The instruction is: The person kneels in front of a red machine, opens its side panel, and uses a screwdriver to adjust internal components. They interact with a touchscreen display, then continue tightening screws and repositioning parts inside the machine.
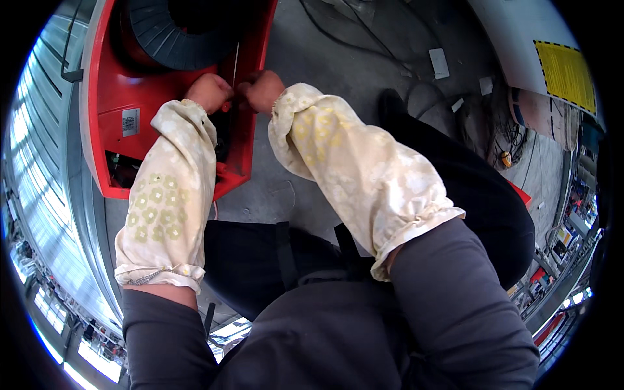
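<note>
A red metal wire feeder housing [104, 123] stands open in front of me at the left, with a large black spool [175, 45] in its upper part. A thin light strand of wire [236, 60] runs down beside the spool toward my fingers. My left hand [209, 93] is closed inside the housing, its fingertips just above a small red knob [226, 106]. My right hand [263, 91] is closed at the housing's right wall, fingertips pointing at the left ones. What either hand pinches is hidden by the fingers. Cream patterned sleeve covers [159, 208] wrap both forearms.
Dark cables [351, 40] lie across the grey floor beyond the housing, with a white card [439, 64] near them. A pale cabinet with a yellow label [565, 75] stands at the far right. A ribbed metal surface [49, 143] flanks the housing on the left.
</note>
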The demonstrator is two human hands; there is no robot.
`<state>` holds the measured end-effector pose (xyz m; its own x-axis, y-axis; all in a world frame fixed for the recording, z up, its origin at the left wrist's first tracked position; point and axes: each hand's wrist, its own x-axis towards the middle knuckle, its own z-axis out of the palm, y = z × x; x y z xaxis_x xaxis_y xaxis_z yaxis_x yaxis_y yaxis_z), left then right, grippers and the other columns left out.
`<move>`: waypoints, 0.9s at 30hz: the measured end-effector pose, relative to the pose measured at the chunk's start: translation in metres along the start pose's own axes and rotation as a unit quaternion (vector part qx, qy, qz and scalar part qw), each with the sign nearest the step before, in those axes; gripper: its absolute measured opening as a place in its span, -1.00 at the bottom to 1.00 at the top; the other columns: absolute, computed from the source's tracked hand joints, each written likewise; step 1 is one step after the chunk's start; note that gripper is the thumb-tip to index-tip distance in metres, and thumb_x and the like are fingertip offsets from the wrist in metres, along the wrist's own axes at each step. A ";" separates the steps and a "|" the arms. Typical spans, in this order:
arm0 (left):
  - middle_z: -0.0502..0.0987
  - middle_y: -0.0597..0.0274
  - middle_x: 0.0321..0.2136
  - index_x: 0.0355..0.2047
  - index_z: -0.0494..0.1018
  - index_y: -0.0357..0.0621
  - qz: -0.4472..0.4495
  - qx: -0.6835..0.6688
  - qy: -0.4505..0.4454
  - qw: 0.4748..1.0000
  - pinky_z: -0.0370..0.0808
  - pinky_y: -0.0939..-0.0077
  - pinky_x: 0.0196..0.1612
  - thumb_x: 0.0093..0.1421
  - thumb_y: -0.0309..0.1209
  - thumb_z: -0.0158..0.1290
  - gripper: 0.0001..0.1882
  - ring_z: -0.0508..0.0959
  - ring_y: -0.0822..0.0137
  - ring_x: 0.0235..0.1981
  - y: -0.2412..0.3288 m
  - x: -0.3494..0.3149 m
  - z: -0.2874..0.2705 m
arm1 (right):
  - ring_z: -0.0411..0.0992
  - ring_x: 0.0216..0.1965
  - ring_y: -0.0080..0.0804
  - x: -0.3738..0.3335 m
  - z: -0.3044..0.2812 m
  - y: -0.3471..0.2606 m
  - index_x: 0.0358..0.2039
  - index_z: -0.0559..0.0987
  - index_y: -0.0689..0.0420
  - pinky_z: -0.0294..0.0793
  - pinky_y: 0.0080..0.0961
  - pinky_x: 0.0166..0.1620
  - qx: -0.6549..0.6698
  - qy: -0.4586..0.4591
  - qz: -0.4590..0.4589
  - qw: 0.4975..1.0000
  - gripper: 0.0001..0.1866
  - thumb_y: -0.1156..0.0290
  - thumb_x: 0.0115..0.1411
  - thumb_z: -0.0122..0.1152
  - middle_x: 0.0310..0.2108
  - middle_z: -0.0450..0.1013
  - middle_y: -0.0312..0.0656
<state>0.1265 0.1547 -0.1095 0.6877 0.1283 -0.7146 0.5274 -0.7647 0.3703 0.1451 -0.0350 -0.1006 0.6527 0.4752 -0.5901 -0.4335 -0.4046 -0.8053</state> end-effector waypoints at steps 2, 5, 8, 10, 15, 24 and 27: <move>0.64 0.12 -0.41 -0.35 0.62 -0.11 0.003 -0.006 -0.007 1.000 0.52 0.32 -0.17 0.04 -0.31 0.20 -0.81 0.63 0.21 -0.33 0.008 0.000 0.001 | 0.57 -0.51 -0.34 0.010 0.002 0.010 -0.23 0.62 0.24 0.58 -0.42 -0.34 -0.039 0.025 -0.091 0.995 -0.74 0.38 0.14 0.11 -0.48 0.58 -0.09; 0.63 0.14 -0.45 -0.38 0.61 -0.11 0.008 -0.025 -0.017 1.000 0.51 0.34 -0.21 0.04 -0.35 0.17 -0.84 0.62 0.24 -0.37 0.012 -0.003 -0.001 | 0.57 -0.52 -0.32 0.032 0.011 0.034 -0.31 0.62 0.22 0.57 -0.42 -0.34 -0.094 0.065 -0.213 0.970 -0.76 0.34 0.09 0.15 -0.49 0.57 -0.08; 0.62 0.18 -0.51 -0.42 0.60 -0.11 -0.001 -0.019 0.000 1.000 0.51 0.36 -0.26 0.03 -0.38 0.14 -0.88 0.61 0.28 -0.42 0.017 -0.014 -0.003 | 0.58 -0.48 -0.31 0.036 0.018 0.027 -0.37 0.60 0.21 0.56 -0.40 -0.33 0.034 0.041 -0.074 0.996 -0.76 0.29 0.05 0.21 -0.50 0.56 -0.06; 0.62 0.18 -0.51 -0.41 0.60 -0.11 -0.011 -0.021 -0.009 1.000 0.51 0.37 -0.26 0.04 -0.40 0.12 -0.88 0.61 0.27 -0.41 0.021 -0.023 -0.005 | 0.57 -0.47 -0.32 0.033 0.020 0.019 -0.39 0.59 0.21 0.55 -0.40 -0.33 0.066 0.045 -0.019 0.997 -0.75 0.27 0.03 0.24 -0.50 0.56 -0.07; 0.63 0.14 -0.43 -0.23 0.58 -0.13 0.034 -0.142 0.054 0.988 0.52 0.39 -0.20 0.04 -0.45 0.08 -0.75 0.63 0.28 -0.35 0.001 -0.020 0.005 | 0.57 -0.39 -0.13 0.033 0.026 0.011 -0.41 0.57 0.19 0.54 -0.27 -0.28 0.017 0.094 -0.041 0.995 -0.72 0.25 -0.06 0.29 -0.48 0.55 0.02; 0.65 0.09 -0.31 -0.22 0.57 -0.31 0.067 -0.354 0.304 0.882 0.50 0.49 -0.19 0.17 -0.48 0.09 -0.80 0.61 0.38 -0.32 0.016 -0.055 0.005 | 0.54 -0.22 -0.07 0.040 0.030 0.013 -0.22 0.48 0.26 0.49 -0.27 -0.12 -0.051 0.094 -0.101 0.989 -0.63 0.28 0.02 0.22 -0.34 0.53 0.03; 0.64 0.15 -0.39 -0.26 0.56 -0.31 0.063 -0.306 0.362 0.878 0.50 0.48 -0.21 0.14 -0.48 0.10 -0.82 0.59 0.39 -0.37 0.020 -0.073 -0.012 | 0.54 -0.26 -0.09 0.043 0.040 0.015 -0.19 0.48 0.24 0.48 -0.28 -0.15 -0.062 0.113 -0.112 0.985 -0.63 0.28 0.03 0.21 -0.33 0.54 0.03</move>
<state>0.0928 0.1373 -0.0429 0.7794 0.6052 -0.1621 0.4416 -0.3473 0.8273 0.1419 0.0101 -0.1406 0.8506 0.3836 -0.3596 -0.1931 -0.4082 -0.8922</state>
